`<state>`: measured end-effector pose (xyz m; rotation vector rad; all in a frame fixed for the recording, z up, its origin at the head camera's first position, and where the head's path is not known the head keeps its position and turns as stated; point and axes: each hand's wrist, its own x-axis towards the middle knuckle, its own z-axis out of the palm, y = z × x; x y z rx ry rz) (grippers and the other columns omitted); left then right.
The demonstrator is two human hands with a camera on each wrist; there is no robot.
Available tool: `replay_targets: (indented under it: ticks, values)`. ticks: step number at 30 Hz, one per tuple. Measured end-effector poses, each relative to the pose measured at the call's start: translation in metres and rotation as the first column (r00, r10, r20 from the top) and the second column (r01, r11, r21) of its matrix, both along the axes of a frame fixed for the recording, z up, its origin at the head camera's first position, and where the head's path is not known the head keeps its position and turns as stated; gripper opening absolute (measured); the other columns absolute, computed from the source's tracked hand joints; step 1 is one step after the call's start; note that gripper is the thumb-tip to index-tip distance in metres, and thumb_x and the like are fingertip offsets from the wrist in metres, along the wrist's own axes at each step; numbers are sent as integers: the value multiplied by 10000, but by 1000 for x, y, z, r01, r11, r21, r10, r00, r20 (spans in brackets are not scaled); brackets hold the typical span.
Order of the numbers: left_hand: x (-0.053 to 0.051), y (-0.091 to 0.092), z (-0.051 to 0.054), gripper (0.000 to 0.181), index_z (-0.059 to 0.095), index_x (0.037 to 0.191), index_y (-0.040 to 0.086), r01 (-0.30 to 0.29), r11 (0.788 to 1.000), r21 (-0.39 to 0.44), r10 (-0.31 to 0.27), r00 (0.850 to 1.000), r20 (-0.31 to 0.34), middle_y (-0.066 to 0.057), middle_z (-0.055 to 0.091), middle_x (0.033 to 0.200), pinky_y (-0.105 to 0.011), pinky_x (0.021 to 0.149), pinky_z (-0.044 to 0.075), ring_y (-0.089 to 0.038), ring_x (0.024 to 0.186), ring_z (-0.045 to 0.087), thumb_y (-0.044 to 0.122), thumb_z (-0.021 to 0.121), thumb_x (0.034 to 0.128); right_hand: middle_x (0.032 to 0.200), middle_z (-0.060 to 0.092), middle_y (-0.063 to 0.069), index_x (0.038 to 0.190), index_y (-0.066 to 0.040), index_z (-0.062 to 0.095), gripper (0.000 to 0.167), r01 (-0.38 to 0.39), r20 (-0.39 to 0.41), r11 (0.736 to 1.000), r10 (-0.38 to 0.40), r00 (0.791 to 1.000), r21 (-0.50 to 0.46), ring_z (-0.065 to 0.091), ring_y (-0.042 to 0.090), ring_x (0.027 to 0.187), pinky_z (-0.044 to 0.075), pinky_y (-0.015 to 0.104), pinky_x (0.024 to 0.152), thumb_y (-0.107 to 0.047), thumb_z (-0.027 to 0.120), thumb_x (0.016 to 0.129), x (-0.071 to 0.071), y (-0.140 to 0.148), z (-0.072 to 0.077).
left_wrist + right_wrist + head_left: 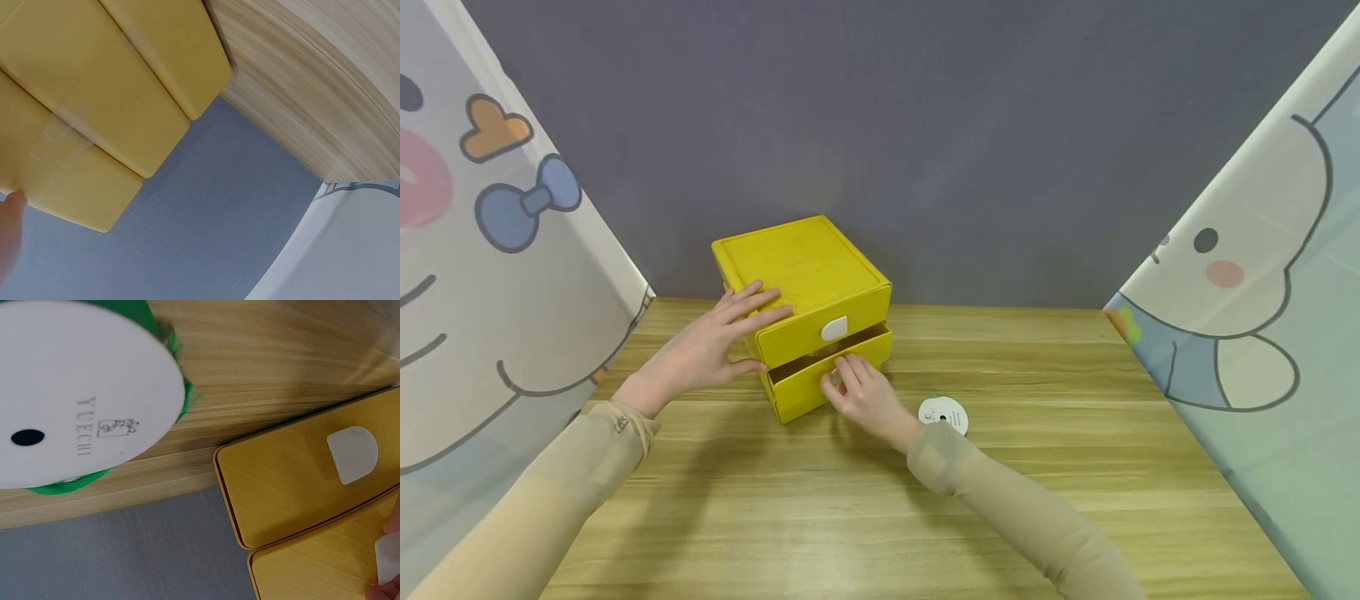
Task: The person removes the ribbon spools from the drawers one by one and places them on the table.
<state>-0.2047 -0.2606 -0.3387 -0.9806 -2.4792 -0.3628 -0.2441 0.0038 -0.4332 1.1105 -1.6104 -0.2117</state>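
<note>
Head view: yellow drawer box (805, 258) stands on the desk (1075, 467). Top drawer (797, 338) appears shut, its white tab (834, 328) untouched. Below it the middle drawer (801, 396) is partway out; dark gap visible along its upper edge, contents not resolved. Left hand (709, 343): fingers straight and spread, laid over the near left top edge of the box, holding nothing; judged to be steadying. Right hand (874, 402): fingers bent in at the middle drawer's front. Spool (953, 412) lies flat on the desk, just beside the right wrist, outside the box.

Left wrist view: side of the box in three tiers, clear tape (62, 137) across a seam. One fingertip at the frame edge touches the box; spread of the rest cannot be told here.

Right wrist view: fingers narrow, pinching the white pull (389, 557) of the middle drawer. Bottom drawer (281, 494), nearer the desk, has its own pull free. Spool shows a white face and green ribbon (69, 485).

Progress (judged): grip made, middle drawer part open. Outstanding: drawer neither fully out nor closed, direction of travel cannot be told; spool unhandled.
</note>
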Motion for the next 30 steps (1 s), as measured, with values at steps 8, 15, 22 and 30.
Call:
replay_targets:
  ticks: [8,15,22,30]
  values:
    - [0,0,0,941,413,1461,237,2,1000,4,-2,1000,0,-135,363,1531,-673,1123,254,-394,1444,263,147,879,649,867,665,94,842,-143,656,414,-46,-38,999,45,998,-10,640,210,787,602,267,729,68,304,901,6,3,10]
    - [-1,0,0,934,413,1462,241,4,1000,7,-4,1000,3,-127,359,1536,-669,1130,247,-392,1445,263,150,875,655,837,665,84,811,-141,650,406,-54,-46,998,54,997,-16,638,197,759,601,253,710,81,324,908,12,7,15]
    - [0,0,0,931,409,1464,241,3,1000,14,-4,1000,12,-128,359,1536,-656,1144,234,-384,1450,254,150,871,661,901,683,116,866,-132,648,319,-17,-34,1000,16,999,-6,651,227,806,607,286,745,52,391,912,9,8,2]
    - [-1,0,0,918,411,1463,240,7,1000,7,-7,1000,9,-123,359,1537,-644,1154,228,-367,1459,245,171,867,668,927,668,117,897,-118,634,220,13,13,1000,-14,1000,23,637,218,829,598,277,776,23,467,883,15,12,1]
